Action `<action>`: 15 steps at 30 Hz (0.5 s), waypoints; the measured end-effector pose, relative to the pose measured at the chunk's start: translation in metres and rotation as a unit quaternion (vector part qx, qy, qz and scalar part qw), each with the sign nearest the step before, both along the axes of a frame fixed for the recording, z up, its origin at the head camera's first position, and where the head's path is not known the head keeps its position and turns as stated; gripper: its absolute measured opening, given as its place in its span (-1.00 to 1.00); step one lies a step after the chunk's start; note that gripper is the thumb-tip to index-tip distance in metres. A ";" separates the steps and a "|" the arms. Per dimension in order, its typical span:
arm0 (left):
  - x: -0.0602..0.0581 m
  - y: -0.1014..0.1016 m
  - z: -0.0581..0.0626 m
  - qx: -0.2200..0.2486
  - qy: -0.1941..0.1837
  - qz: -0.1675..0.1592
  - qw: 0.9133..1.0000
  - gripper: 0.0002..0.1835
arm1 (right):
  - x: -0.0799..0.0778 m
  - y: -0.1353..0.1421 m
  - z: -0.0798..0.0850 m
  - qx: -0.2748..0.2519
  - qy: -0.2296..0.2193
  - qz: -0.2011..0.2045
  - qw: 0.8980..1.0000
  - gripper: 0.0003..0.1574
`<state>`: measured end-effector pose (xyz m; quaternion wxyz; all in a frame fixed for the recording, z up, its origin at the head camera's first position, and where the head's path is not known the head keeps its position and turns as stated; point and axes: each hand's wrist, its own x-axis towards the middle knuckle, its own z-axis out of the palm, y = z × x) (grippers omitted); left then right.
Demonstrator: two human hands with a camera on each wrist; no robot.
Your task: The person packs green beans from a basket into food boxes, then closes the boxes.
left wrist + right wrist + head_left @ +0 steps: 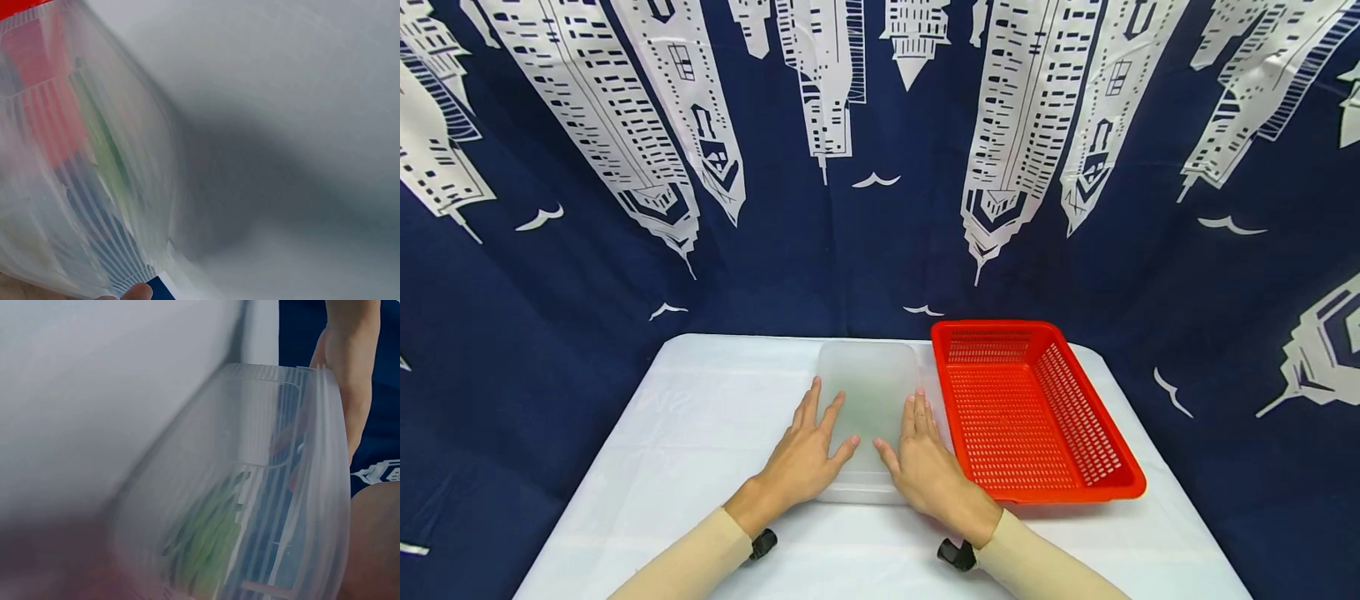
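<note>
A translucent lidded plastic box (868, 408) is seen in the middle of a white table (685, 433), with its long side running away from the person. The left hand (805, 458) is laid flat on the near left part of the lid, fingers straight and slightly spread, the thumb stretched toward the centre. The right hand (925, 467) is laid flat on the near right part in the same way, fingers straight and close together, thumb pointing inward toward the other thumb. Nothing is gripped by either hand; the lid is only touched from above by the palms and fingers. A red perforated basket (1037, 467) is placed just to the right of the box, its left rim close beside the box's right edge and the right hand. In the left wrist view, the ribbed clear wall of the box (75, 187) is shown very close, with blurred red, green and blue shapes visible through it, which cannot be identified; a fingertip (134, 292) is seen at the bottom edge. In the right wrist view, the same ribbed wall (262, 500) is shown with blurred green and blue contents behind it. A dark blue cloth printed with white buildings (1037, 125) is hung behind the table.
</note>
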<state>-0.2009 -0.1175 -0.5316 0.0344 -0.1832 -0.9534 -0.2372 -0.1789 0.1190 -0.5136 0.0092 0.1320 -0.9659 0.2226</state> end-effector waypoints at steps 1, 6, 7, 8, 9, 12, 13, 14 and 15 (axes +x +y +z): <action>0.000 0.000 0.000 -0.001 0.001 0.001 1.000 -0.11 | 0.000 0.000 -0.001 0.000 0.000 -0.001 1.000 0.19; -0.001 0.002 -0.002 0.000 0.009 0.001 1.000 -0.11 | 0.001 0.000 -0.005 0.006 0.003 -0.005 1.000 0.19; -0.001 0.002 -0.003 0.002 0.011 0.002 1.000 -0.12 | 0.001 0.000 -0.005 0.005 0.005 -0.005 1.000 0.19; -0.001 0.002 -0.004 0.004 0.013 0.003 1.000 -0.12 | 0.001 0.000 -0.006 0.006 0.007 -0.004 1.000 0.19; -0.001 0.002 -0.004 0.006 0.015 0.004 1.000 -0.12 | 0.001 0.000 -0.007 0.003 0.009 -0.003 1.000 0.19; 0.000 0.002 -0.007 0.006 0.026 0.008 1.000 -0.12 | 0.002 0.000 -0.009 0.002 0.006 0.001 1.000 0.21; 0.000 0.003 -0.007 0.007 0.029 0.008 1.000 -0.13 | 0.003 0.000 -0.009 0.000 0.005 0.002 1.000 0.22; 0.000 0.003 -0.008 0.008 0.032 0.007 0.999 -0.13 | 0.003 0.001 -0.009 -0.001 0.003 0.002 1.000 0.23; 0.000 0.003 -0.009 0.010 0.036 0.007 0.999 -0.13 | 0.004 0.001 -0.009 -0.002 0.000 0.000 1.000 0.24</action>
